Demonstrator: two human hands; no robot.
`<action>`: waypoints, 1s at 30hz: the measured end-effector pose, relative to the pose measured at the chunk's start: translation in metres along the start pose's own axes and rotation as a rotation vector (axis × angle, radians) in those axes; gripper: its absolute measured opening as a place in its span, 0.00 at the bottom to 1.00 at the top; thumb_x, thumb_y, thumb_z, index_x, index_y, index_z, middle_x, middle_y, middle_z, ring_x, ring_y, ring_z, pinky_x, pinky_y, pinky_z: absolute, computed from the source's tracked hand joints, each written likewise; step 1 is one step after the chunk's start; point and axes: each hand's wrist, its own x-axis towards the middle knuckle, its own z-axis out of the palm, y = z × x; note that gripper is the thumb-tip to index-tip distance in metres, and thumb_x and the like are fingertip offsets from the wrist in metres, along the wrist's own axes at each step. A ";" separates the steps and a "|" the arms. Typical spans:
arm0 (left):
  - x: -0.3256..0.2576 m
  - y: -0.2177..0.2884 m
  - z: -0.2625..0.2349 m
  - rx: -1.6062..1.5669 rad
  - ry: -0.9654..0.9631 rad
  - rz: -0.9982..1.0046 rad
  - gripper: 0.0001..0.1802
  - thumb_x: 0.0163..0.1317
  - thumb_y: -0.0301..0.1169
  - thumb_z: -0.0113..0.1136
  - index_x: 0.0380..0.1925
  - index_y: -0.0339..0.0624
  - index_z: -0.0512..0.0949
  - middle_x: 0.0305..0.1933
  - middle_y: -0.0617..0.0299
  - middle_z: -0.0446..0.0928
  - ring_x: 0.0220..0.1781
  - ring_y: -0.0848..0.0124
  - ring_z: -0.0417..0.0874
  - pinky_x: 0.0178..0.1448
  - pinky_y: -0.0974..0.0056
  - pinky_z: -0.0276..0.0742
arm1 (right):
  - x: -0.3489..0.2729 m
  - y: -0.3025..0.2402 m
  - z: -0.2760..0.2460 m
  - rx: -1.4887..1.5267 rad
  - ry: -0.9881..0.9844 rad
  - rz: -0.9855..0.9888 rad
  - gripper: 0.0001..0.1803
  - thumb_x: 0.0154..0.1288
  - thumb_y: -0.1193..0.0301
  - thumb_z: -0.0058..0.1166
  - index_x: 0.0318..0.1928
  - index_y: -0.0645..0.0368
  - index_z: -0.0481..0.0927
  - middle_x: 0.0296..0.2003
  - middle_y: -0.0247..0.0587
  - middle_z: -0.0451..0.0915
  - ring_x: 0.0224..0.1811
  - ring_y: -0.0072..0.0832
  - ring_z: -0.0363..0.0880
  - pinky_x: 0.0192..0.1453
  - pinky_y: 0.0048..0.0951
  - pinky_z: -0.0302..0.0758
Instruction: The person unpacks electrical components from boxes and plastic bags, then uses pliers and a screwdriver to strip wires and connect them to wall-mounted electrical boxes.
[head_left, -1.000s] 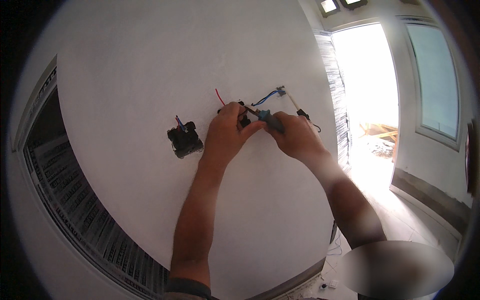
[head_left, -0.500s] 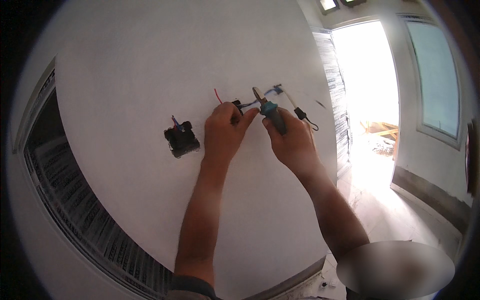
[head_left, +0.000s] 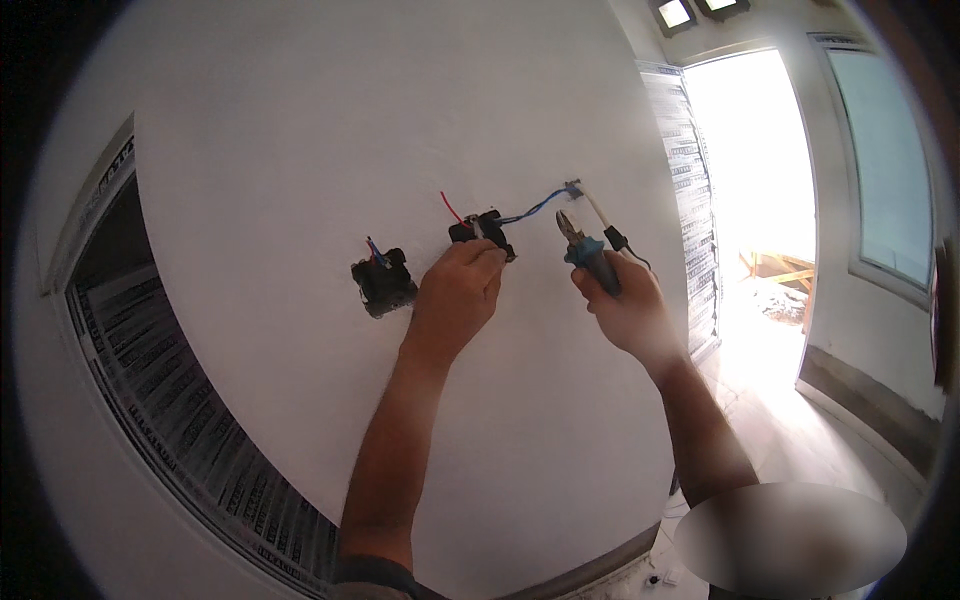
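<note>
A black wall box (head_left: 497, 222) is set in the white wall, with a red wire (head_left: 452, 206) sticking up on its left. My left hand (head_left: 455, 295) is at the box's lower edge, fingers pinched together; what they hold, if anything, is hidden. Twisted blue wires (head_left: 540, 206) run from the box up to a small grey fitting (head_left: 573, 188). In my right hand (head_left: 630, 305) are pliers (head_left: 592, 257) with teal and dark handles, jaws pointing up and apart from the wires. A white cable (head_left: 594, 205) ends in a black connector (head_left: 616, 238) just above that hand.
Left of my left hand a second black wall box (head_left: 385, 283) has short red and blue wire ends. A wrapped dark door frame (head_left: 190, 430) curves along the left. At right are a bright open doorway (head_left: 755, 180), a wrapped door (head_left: 690, 190) and a window (head_left: 880, 165).
My right hand has drawn the pliers away from my left hand, rightward and down. My left hand has shifted from the red wire side to the box's lower edge, uncovering the box.
</note>
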 end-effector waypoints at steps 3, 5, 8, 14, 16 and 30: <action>0.005 0.000 -0.010 -0.082 0.153 -0.192 0.10 0.63 0.27 0.69 0.41 0.33 0.84 0.42 0.51 0.86 0.41 0.59 0.90 0.39 0.60 0.86 | 0.002 -0.001 -0.005 -0.024 0.006 -0.034 0.15 0.74 0.62 0.58 0.43 0.65 0.81 0.28 0.50 0.81 0.33 0.42 0.82 0.42 0.45 0.75; 0.010 0.005 -0.017 -0.074 0.238 -0.417 0.10 0.63 0.28 0.70 0.40 0.33 0.84 0.41 0.52 0.86 0.40 0.59 0.89 0.38 0.61 0.86 | 0.005 0.000 -0.010 -0.013 -0.013 -0.057 0.15 0.74 0.62 0.58 0.43 0.64 0.81 0.28 0.49 0.80 0.32 0.41 0.81 0.41 0.45 0.75; 0.025 0.010 -0.017 0.000 0.293 -0.446 0.09 0.64 0.27 0.69 0.41 0.34 0.84 0.40 0.53 0.86 0.37 0.61 0.89 0.38 0.61 0.86 | 0.006 -0.014 -0.013 0.031 -0.051 -0.057 0.15 0.74 0.61 0.57 0.42 0.63 0.81 0.28 0.49 0.80 0.32 0.41 0.81 0.41 0.45 0.75; 0.039 0.005 0.004 0.048 0.327 -0.277 0.06 0.63 0.26 0.70 0.38 0.37 0.83 0.36 0.54 0.86 0.35 0.66 0.90 0.38 0.61 0.85 | 0.006 -0.032 -0.018 -0.026 -0.080 -0.032 0.15 0.75 0.62 0.57 0.40 0.64 0.80 0.26 0.47 0.80 0.30 0.38 0.80 0.40 0.44 0.74; 0.037 0.013 0.015 -0.055 0.290 -0.310 0.06 0.63 0.26 0.69 0.37 0.37 0.82 0.35 0.54 0.85 0.34 0.66 0.90 0.37 0.61 0.85 | 0.006 -0.032 -0.022 -0.030 -0.100 -0.009 0.15 0.75 0.62 0.56 0.41 0.64 0.80 0.26 0.47 0.80 0.30 0.37 0.80 0.40 0.44 0.74; 0.037 0.020 0.025 -0.293 0.341 -0.393 0.09 0.70 0.33 0.66 0.39 0.37 0.83 0.30 0.58 0.85 0.25 0.74 0.84 0.29 0.66 0.80 | 0.009 -0.034 -0.030 -0.092 -0.104 -0.037 0.15 0.75 0.62 0.54 0.44 0.64 0.82 0.29 0.49 0.83 0.34 0.42 0.84 0.44 0.46 0.76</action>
